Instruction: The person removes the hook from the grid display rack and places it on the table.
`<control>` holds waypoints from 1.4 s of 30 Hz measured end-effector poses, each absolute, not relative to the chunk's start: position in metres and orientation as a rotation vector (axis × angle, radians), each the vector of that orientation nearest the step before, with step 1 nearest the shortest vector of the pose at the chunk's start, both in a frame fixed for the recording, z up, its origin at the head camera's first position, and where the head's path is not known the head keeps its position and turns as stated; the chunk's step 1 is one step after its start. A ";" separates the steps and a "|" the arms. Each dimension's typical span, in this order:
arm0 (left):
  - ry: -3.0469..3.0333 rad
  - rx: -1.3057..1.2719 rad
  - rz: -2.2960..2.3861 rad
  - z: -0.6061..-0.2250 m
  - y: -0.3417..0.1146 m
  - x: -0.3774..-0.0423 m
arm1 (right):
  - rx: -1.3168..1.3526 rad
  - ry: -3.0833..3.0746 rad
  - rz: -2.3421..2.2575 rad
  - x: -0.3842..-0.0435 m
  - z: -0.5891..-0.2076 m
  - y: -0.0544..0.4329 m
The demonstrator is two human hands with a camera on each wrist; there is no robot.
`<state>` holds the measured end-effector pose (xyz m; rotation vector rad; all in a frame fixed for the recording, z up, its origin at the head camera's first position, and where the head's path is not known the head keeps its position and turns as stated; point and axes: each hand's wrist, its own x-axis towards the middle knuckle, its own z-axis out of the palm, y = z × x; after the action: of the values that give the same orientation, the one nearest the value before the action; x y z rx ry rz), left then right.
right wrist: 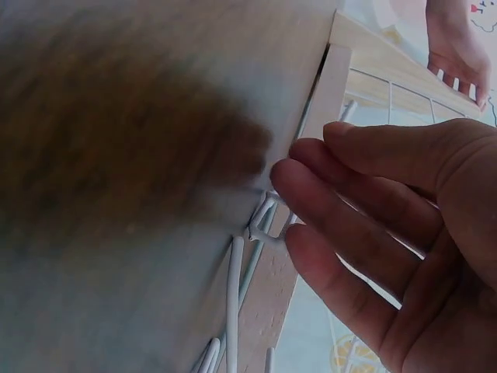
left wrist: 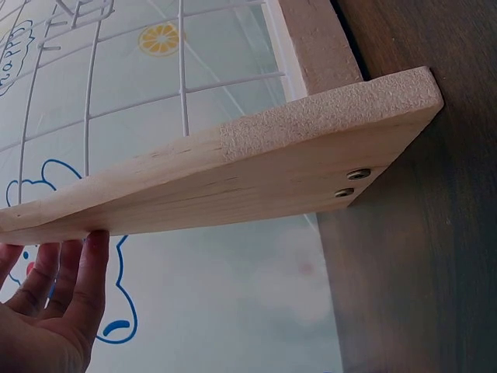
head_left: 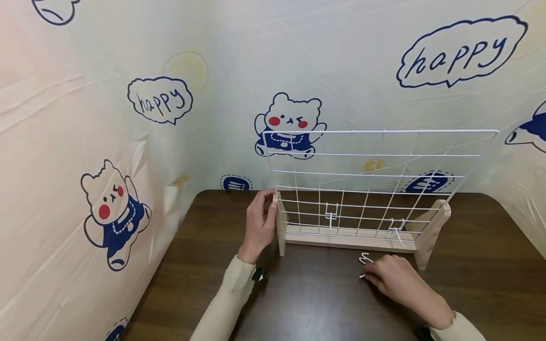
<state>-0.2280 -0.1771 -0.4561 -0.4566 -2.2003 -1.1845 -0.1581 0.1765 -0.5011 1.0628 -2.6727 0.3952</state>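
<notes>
The hands are well apart: the left hand (head_left: 259, 222) touches the outer face of the rack's left wooden side panel (left wrist: 256, 180) with nearly straight fingers. On the near side of the white wire grid (head_left: 384, 131), the right hand (head_left: 396, 279) bends its fingers at a white wire hook (head_left: 364, 258), though whether they pinch it I cannot tell. Two mounted hooks (head_left: 330, 216) hang on the grid, between the hands.

Soft glare on tabletop (head_left: 311, 308); wrist views dimmer
</notes>
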 end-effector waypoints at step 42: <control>-2.193 -0.469 -1.182 -0.456 -0.177 -0.228 | 1.091 -2.457 0.460 -0.158 -0.498 0.177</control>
<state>-0.2281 -0.1770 -0.4562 -0.4689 -2.1930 -1.1817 -0.1578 0.1770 -0.4983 1.0914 -2.4567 0.4596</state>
